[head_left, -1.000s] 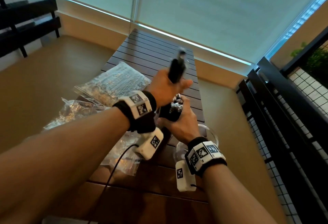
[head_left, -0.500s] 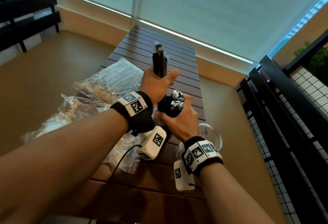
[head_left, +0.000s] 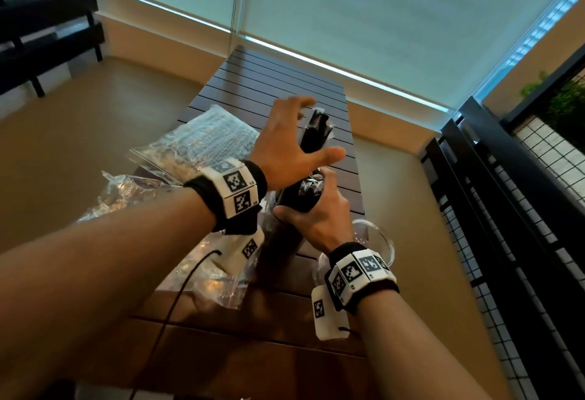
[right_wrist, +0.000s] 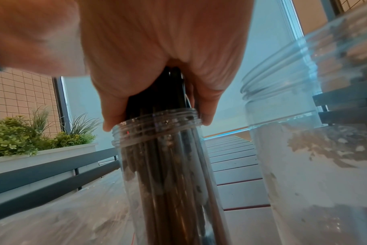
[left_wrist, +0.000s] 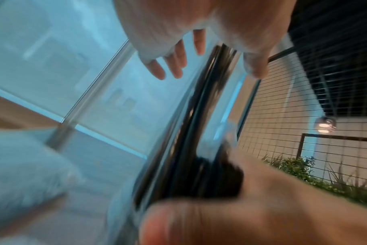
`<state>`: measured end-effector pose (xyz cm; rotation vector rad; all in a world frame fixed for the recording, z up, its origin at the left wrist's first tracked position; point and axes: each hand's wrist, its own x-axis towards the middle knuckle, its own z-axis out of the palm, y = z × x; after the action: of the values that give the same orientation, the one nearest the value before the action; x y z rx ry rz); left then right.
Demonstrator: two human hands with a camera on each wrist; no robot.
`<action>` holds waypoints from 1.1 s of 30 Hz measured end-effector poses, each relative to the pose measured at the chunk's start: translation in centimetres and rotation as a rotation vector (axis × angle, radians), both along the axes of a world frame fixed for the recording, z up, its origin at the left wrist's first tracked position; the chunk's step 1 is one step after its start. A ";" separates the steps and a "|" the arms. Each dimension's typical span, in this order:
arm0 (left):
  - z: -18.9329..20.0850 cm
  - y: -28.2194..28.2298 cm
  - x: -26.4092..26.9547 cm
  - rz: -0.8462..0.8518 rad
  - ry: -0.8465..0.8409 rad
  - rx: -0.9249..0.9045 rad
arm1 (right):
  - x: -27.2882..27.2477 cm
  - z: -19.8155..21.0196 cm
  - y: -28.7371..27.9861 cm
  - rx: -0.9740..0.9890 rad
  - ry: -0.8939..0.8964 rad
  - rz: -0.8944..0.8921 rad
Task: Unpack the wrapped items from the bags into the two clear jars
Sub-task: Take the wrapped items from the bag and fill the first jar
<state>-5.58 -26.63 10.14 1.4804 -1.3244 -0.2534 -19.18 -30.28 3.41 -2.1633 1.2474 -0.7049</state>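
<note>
Dark bundle: black wrapped items stand upright, their lower ends inside the near clear jar, their tops rising well above its mouth.
Right hand: the right hand has its grip clenched round the bundle just above the jar's threaded rim; silver-wrapped pieces show beside its thumb.
Left hand: the left hand hovers by the bundle's upper part, grip released, fingers spread and thumb out; contact with the wrappers cannot be told.
Second jar: another clear jar stands just right of the first, open-topped, its contents blurred.
Bags: crumpled clear bags lie on the left side of the desk.
Desk: dark wooden slats, running away toward the far blind.
</note>
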 end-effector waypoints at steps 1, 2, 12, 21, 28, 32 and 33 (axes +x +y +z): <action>0.9 0.0 0.4 -0.031 -0.075 -0.079 | 0.0 0.0 0.0 -0.004 -0.001 0.002; 1.9 0.1 0.6 -0.066 -0.195 -0.125 | 0.0 0.0 0.0 -0.006 -0.005 0.008; -3.3 0.4 0.4 -0.190 -0.517 -0.017 | 0.0 0.4 0.0 0.013 -0.029 0.035; -7.0 2.4 0.8 -0.245 -0.691 0.303 | -0.3 0.2 -0.6 -0.011 0.039 0.073; -6.0 3.7 3.6 -0.252 0.073 0.372 | 1.5 3.5 -0.5 -0.354 0.120 -0.001; -7.1 4.5 4.9 -0.284 -0.180 0.744 | 4.3 3.3 -1.5 -0.217 0.441 0.042; -7.6 4.6 4.8 -0.293 -0.255 0.776 | 4.6 3.1 -1.5 -0.197 0.466 0.045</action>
<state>-0.81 -21.99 2.55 1.9919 -1.7619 -0.8677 -14.62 -31.81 6.52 -2.6102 1.3949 -0.3196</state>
